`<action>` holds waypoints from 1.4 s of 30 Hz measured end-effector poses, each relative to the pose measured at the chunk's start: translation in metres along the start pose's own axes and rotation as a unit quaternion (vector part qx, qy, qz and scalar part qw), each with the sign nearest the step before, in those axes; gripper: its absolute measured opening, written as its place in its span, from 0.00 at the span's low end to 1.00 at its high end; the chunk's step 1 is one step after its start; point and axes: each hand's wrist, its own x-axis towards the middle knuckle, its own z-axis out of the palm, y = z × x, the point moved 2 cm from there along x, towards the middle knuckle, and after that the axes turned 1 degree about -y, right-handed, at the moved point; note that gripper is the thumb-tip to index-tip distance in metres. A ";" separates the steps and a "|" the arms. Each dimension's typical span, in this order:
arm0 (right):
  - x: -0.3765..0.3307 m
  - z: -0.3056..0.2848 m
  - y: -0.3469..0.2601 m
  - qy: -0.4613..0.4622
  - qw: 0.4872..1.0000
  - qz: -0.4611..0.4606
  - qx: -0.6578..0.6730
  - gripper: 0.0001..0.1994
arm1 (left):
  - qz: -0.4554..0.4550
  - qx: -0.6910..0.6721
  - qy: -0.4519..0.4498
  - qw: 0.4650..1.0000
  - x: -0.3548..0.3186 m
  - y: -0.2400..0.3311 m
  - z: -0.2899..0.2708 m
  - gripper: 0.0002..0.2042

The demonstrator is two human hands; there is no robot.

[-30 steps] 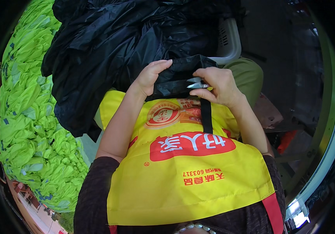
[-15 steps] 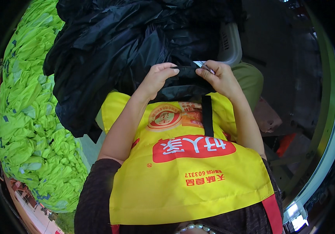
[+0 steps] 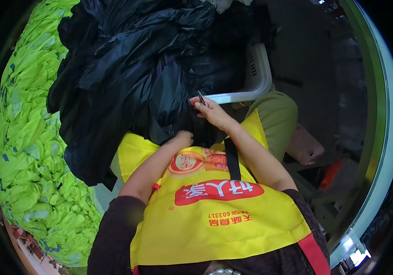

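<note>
A large heap of black fabric (image 3: 109, 82) spreads in front of me and reaches down to my lap. At its lower edge, close to the yellow apron, my left hand (image 3: 185, 137) is against the black cloth; its fingers are smeared and partly hidden, so its grip cannot be made out. Higher and further right, my right hand (image 3: 209, 111) is closed on a small pointed metal tool (image 3: 201, 97), its tip sticking up past the fingers. The tool's exact kind is too small to tell. Dark cloth lies beneath this hand.
A white plastic basket (image 3: 262, 68) with a slotted side stands just beyond my right hand, partly under the black fabric. Bright green bundled fabric (image 3: 31, 151) is piled along the left. My knee (image 3: 276, 119) and a brown box-like thing (image 3: 305, 144) are at the right.
Both hands held a black cloth edge stretched between them; now they are apart. My left hand has dropped toward the apron, and my right hand has moved left and down, the tool showing.
</note>
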 end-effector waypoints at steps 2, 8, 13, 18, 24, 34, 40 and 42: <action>0.014 -0.010 0.029 0.048 0.987 0.079 0.132 0.15 | 0.046 -0.032 0.008 0.998 -0.036 0.026 -0.020 0.14; 0.027 -0.039 0.006 0.062 0.980 0.136 0.129 0.11 | 0.109 -0.026 0.354 0.929 -0.098 0.102 -0.146 0.12; 0.061 -0.145 0.003 0.392 0.878 -0.003 -0.275 0.16 | 0.155 0.258 0.341 0.890 -0.045 0.070 -0.135 0.20; 0.078 -0.218 0.060 0.414 0.825 0.115 -0.368 0.14 | 0.174 0.190 0.357 0.898 -0.050 0.069 -0.129 0.21; 0.048 -0.141 -0.014 0.419 0.828 -0.043 -0.369 0.11 | 0.210 0.015 0.387 0.898 -0.059 0.067 -0.136 0.16; -0.030 0.047 -0.059 0.142 0.956 -0.236 -0.103 0.06 | 0.256 -0.769 0.193 0.553 -0.110 0.076 -0.135 0.32; -0.013 0.016 -0.033 0.151 0.960 -0.110 0.209 0.05 | 0.073 -0.641 0.383 0.661 -0.070 0.039 -0.128 0.32; -0.006 -0.014 -0.034 0.184 0.959 -0.173 0.129 0.05 | 0.058 -0.631 0.375 0.676 -0.068 0.034 -0.128 0.27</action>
